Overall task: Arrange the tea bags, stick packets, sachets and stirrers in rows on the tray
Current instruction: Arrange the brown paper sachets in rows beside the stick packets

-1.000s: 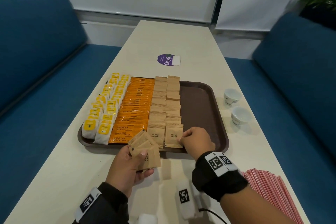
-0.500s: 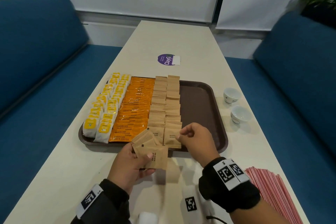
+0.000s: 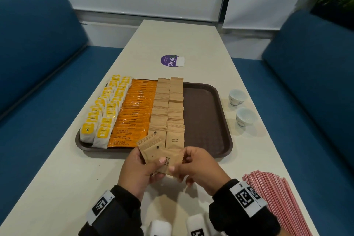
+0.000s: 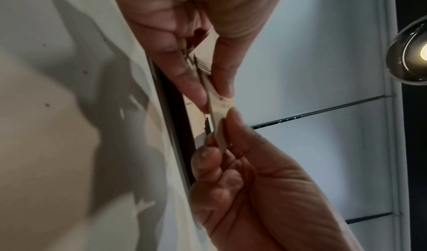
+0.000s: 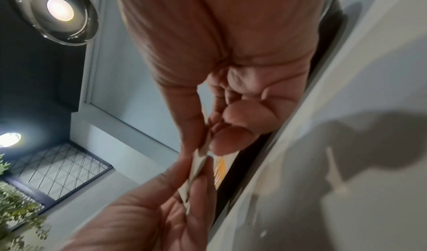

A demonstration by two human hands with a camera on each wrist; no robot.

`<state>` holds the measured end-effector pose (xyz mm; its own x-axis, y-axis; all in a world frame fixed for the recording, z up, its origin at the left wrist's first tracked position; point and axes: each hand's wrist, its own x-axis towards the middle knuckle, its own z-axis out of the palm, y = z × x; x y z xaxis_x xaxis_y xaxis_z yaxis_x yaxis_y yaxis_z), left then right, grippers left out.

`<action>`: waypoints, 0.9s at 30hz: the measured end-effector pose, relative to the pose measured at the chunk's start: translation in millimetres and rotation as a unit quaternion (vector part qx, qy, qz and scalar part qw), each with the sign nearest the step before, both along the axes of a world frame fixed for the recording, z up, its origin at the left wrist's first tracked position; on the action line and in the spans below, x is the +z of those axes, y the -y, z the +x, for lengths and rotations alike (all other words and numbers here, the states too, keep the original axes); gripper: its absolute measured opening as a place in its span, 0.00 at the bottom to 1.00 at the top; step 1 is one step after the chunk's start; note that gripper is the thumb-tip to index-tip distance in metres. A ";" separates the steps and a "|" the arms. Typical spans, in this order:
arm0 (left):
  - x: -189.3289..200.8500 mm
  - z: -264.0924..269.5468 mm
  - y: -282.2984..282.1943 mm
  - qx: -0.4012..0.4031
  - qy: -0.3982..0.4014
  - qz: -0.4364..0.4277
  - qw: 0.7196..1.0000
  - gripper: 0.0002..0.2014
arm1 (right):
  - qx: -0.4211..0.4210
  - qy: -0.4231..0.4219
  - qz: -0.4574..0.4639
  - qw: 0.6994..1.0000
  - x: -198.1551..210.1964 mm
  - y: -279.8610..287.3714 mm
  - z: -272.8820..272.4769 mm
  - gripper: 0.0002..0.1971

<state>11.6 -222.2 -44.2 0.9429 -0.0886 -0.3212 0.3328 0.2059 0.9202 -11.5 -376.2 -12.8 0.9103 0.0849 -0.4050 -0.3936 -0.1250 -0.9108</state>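
Just in front of the near rim of the brown tray [image 3: 206,120], above the white table [image 3: 63,184], both hands meet on a fanned bundle of brown sugar sachets [image 3: 153,151]. The left hand [image 3: 138,170] grips the bundle, thumb on top and fingers curled beneath. The right hand [image 3: 197,166] pinches the rightmost sachet of the fan between thumb and forefinger; half a second ago it was at the near end of the sachet rows on the tray, apart from the bundle, and it has since drawn back to the left hand.

On the tray lie, left to right: two rows of yellow-labelled tea bags [image 3: 103,113], a row of orange coffee stick packets [image 3: 134,117] and two rows of brown sachets [image 3: 168,109], as before; the right part of the tray is bare. The pink stirrers [image 3: 277,201] lie bundled on the table at near right. Two small white cups [image 3: 241,107] stand beside the tray's right rim, and a purple round sticker [image 3: 170,60] lies beyond it.
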 end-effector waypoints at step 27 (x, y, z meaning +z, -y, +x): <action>-9.0 16.5 -23.5 0.033 0.000 0.062 0.998 0.11 | -0.058 0.092 -0.254 0.961 -20.3 10.1 71.9 0.12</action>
